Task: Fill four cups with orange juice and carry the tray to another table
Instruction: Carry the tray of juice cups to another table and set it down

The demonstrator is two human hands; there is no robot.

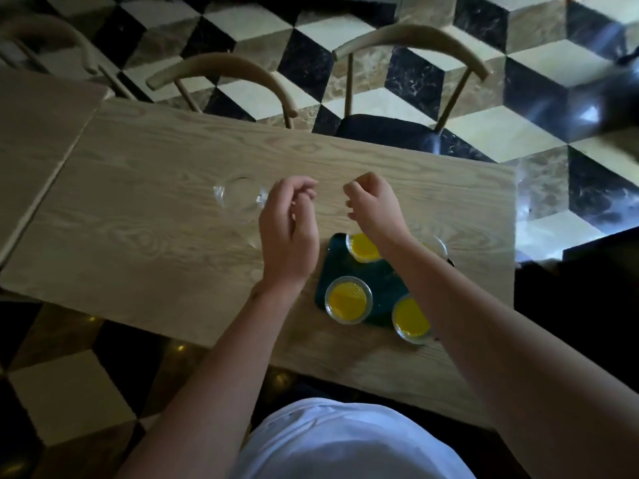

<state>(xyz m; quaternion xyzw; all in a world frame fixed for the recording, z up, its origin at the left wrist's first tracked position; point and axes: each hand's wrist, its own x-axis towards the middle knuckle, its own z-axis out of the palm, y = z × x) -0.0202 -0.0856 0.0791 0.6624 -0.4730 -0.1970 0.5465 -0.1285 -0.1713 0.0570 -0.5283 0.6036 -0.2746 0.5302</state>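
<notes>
A dark green tray (380, 288) lies on the wooden table (155, 219), right of centre. On it stand clear cups of orange juice: one front left (347, 299), one front right (411, 319), one at the back (361, 247). A fourth cup (434, 245) at the back right is mostly hidden by my right forearm. A clear glass pitcher (240, 198) stands to the left and looks empty. My left hand (288, 229) hovers beside the pitcher, fingers loosely curled, holding nothing. My right hand (375, 205) hovers above the tray's far edge, fingers curled, empty.
Two wooden chairs (411, 39) (221, 74) stand at the table's far side on a black, white and brown patterned floor. A second table (38, 126) adjoins on the left. A dark shape (587, 305) sits at the right.
</notes>
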